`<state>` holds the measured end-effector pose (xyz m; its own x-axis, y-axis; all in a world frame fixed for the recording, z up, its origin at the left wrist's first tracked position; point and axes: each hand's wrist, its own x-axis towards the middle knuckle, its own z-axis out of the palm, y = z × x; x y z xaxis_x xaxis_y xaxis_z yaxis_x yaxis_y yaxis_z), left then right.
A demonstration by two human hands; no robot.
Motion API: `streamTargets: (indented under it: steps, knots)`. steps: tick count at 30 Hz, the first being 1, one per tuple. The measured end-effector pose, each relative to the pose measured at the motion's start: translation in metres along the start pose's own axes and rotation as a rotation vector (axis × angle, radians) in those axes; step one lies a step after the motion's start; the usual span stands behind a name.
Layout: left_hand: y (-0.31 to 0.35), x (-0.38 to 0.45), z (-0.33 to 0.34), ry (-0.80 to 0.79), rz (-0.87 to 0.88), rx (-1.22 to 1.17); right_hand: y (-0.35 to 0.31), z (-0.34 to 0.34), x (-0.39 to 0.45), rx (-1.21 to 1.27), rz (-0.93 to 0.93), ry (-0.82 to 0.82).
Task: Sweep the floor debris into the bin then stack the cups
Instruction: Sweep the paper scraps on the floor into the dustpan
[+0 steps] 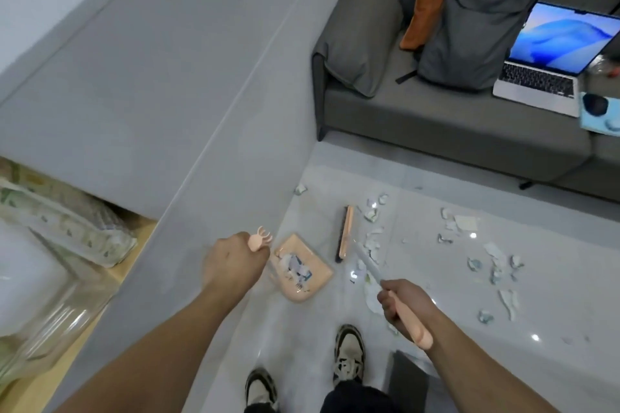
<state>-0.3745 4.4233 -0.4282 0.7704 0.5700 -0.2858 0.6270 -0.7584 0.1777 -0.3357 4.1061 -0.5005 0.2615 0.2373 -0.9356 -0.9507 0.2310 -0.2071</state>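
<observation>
My left hand (pixel 235 260) grips the top of a peach dustpan handle, whose clip end sticks out by the thumb. The peach dustpan (pixel 303 266) sits on the pale tiled floor just right of that hand and holds several white and blue scraps. My right hand (pixel 401 303) grips the long peach and white broom handle (pixel 414 329). The broom head (pixel 345 233), dark bristles on a peach back, rests on the floor just beyond the dustpan. Several pieces of white and bluish debris (pixel 493 255) lie scattered on the tiles to the right. No cups or bin show.
A grey sofa (pixel 436 121) stands at the back right with a cushion, a grey backpack (pixel 483 17) and an open laptop (pixel 553 57). A grey wall or counter (pixel 151 94) runs along the left. Clear plastic containers (pixel 50 235) sit at the far left. My shoes (pixel 349 352) are near the bottom.
</observation>
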Motion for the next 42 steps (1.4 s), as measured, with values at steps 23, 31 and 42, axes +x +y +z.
streamTargets:
  steps: [23, 31, 42]
  knots:
    - [0.025, 0.034, 0.010, 0.073, -0.023, 0.061, -0.062, 0.028, 0.096, 0.279, 0.138, -0.162]
    - [0.065, 0.042, -0.009, 0.088, 0.062, 0.072, -0.053, -0.013, 0.033, 0.173, 0.018, -0.017]
    - [0.077, 0.090, -0.013, 0.073, 0.094, 0.077, -0.112, 0.082, 0.060, 0.246, 0.034, -0.200]
